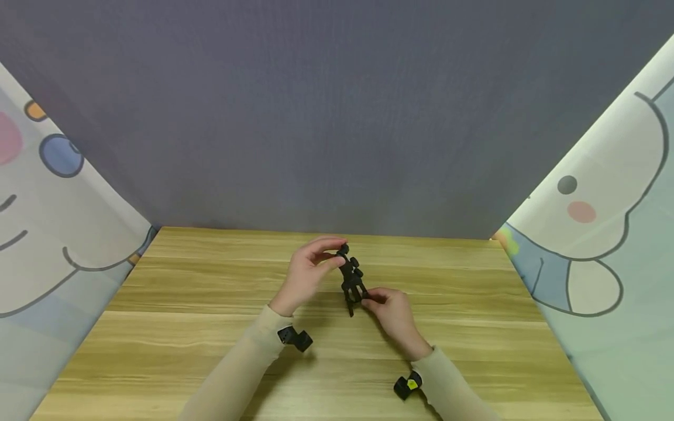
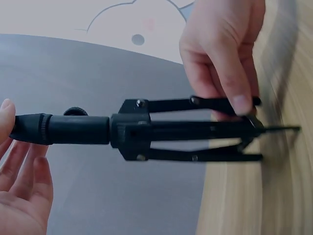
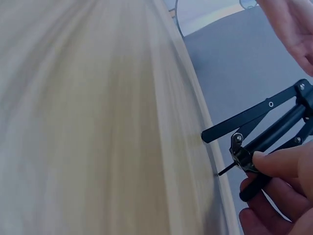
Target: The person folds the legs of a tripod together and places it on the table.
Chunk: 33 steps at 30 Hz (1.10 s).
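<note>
A small black mini tripod stands tilted between the two hands, over the middle of the wooden table. My left hand grips its top end with thumb and fingers. Lower down, my right hand pinches one leg near the brace joint, thumb on top in the right wrist view. The tripod's legs are only slightly spread, and a thin rod sticks out past them at the bottom. Round knobs show on the side of its column. Whether the leg tips touch the table, I cannot tell.
The wood-grain table spreads out on both sides of the hands. A grey panel rises behind its far edge. Cartoon-printed sheets hang along the left and right. Each wrist wears a small black camera.
</note>
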{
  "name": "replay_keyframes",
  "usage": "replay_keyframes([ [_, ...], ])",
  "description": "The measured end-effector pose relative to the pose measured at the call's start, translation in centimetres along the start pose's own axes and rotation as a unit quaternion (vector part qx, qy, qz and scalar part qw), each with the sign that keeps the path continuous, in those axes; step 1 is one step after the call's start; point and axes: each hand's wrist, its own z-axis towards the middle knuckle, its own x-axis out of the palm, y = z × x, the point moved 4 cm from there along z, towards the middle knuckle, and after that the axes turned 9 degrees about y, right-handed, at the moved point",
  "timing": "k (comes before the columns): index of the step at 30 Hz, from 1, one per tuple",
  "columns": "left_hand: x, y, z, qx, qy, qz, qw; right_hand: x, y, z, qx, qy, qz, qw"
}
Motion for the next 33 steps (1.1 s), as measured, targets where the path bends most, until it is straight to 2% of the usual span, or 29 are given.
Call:
replay_keyframes([
  [7,-1.3,0.7,-1.0,-0.025,-0.034,-0.024,0.9988,-1.5,-0.1,-0.3,-0.014,-0.029,-0.001,0.999],
  [14,-2.3,2.3,-2.0,-0.043,-0.037,-0.033,0.9979,-2.8,-0.4,-0.6,-0.035,-0.042,-0.031,0.998],
  [20,-3.1,4.1,-3.2,-0.111,-0.044,-0.02,0.9926,-4.1,-0.7,-1.0,-0.06,-0.05,-0.064,0.995],
  [25,-3.4,5.0,-3.9,-0.137,-0.031,-0.002,0.9901,-5.0,-0.9,-0.8,-0.09,-0.041,-0.084,0.992],
  [28,-3.6,5.7,-4.1,-0.15,-0.013,0.005,0.9886,-5.5,-0.9,-0.6,-0.12,-0.044,-0.109,0.986],
  [33,-4.0,6.7,-4.6,-0.19,0.018,0.018,0.9815,-5.9,-0.9,0.0,-0.163,-0.045,-0.152,0.974],
])
